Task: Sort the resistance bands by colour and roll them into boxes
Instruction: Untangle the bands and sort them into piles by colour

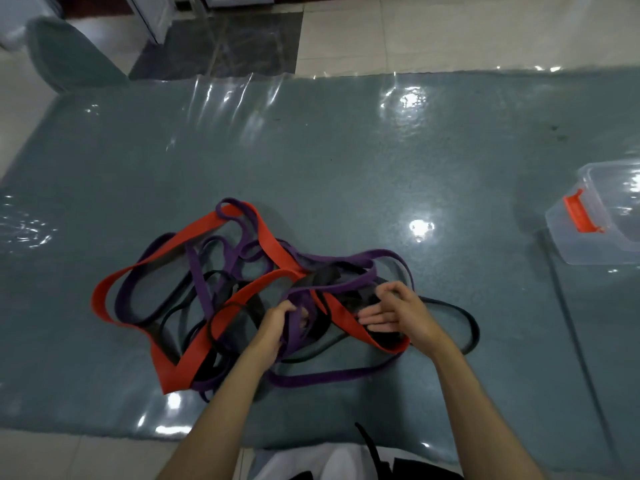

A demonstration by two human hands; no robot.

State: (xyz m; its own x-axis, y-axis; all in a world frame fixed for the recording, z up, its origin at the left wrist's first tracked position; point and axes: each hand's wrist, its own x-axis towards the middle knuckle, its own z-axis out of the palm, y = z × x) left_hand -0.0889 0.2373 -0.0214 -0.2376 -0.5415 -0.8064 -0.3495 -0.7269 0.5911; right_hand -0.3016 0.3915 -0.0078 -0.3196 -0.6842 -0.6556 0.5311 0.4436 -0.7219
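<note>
A tangled heap of resistance bands lies on the grey-green mat (311,161): wide red bands (204,228), purple bands (346,259) and thin black bands (464,318) loop over one another. My left hand (277,323) grips a purple band in the heap's near middle, fingers curled round it. My right hand (394,310) sits just to the right, thumb and fingers pinching a black band above a red one. A clear plastic box (588,244) with an orange latch stands at the far right, apart from the heap.
The mat is covered with shiny clear plastic sheeting. Beige tiled floor (450,36) surrounds it, with a dark marble slab (225,46) at the top. A rolled grey mat end (65,57) lies at top left. My lap in white cloth (311,462) is at the bottom.
</note>
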